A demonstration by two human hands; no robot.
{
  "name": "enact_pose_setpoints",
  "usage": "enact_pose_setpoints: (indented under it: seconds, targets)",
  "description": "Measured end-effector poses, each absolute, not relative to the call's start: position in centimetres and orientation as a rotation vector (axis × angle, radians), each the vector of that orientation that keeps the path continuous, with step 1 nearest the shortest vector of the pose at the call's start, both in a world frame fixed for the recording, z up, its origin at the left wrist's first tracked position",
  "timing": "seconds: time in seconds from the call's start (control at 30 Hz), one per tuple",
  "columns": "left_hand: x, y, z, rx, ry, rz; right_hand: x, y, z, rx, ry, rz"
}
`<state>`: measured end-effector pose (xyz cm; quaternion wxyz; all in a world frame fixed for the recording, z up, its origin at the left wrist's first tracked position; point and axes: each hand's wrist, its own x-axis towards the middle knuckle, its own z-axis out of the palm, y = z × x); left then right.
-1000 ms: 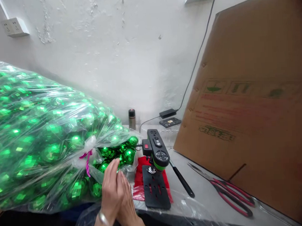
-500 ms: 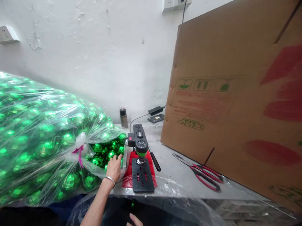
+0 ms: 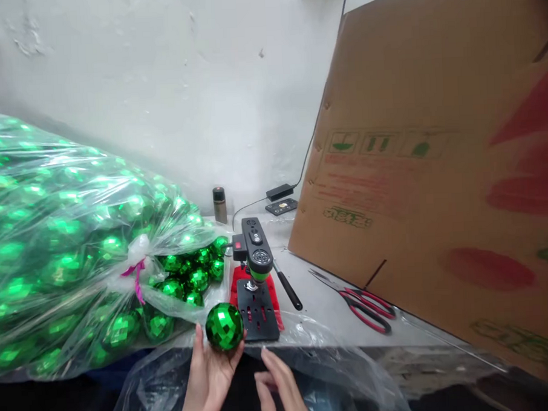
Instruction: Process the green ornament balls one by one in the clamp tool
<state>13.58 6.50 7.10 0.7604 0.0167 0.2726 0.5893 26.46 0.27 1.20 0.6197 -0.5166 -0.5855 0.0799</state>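
Against a white plastered wall, a grey worktop (image 3: 333, 324) is seen, with a small black press (image 3: 257, 273) as its landmark. Just in front of the press and to its left, a faceted green bauble (image 3: 224, 327) is cradled in the left hand (image 3: 209, 378), fingers curled loosely under it. The right hand (image 3: 282, 390) is held open and empty in front of the press. Left of the press, a clear plastic sack (image 3: 66, 239) is packed with like baubles. Right of it, red-handled scissors (image 3: 364, 304) are laid by a cardboard sheet (image 3: 435, 162).
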Motion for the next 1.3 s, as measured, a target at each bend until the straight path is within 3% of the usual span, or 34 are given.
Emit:
enact_pose_setpoints:
  seconds: [0.17, 0.43, 0.83, 1.13, 1.3]
  targets:
    - [15.9, 5.6, 4.7, 0.023, 0.58, 1.23, 27.9, 1.7, 3.2, -1.225, -1.496, 0.106]
    - [17.9, 7.6, 7.6, -0.131, 0.744, 1.226, 28.5, 2.5, 2.7, -1.223, -1.498, 0.12]
    - [17.1, 6.3, 8.1, -0.219, 0.729, 1.077, 28.1, 2.9, 2.8, -1.295, -1.534, 0.055]
    - [17.8, 5.0, 7.4, -0.198, 0.729, 0.866, 28.7, 2.0, 0.6, -1.375, -1.512, 0.404]
    - [18.2, 4.5, 6.2, -0.139, 0.704, 0.817, 29.0, 1.1, -0.3, -1.383, -1.443, 0.386]
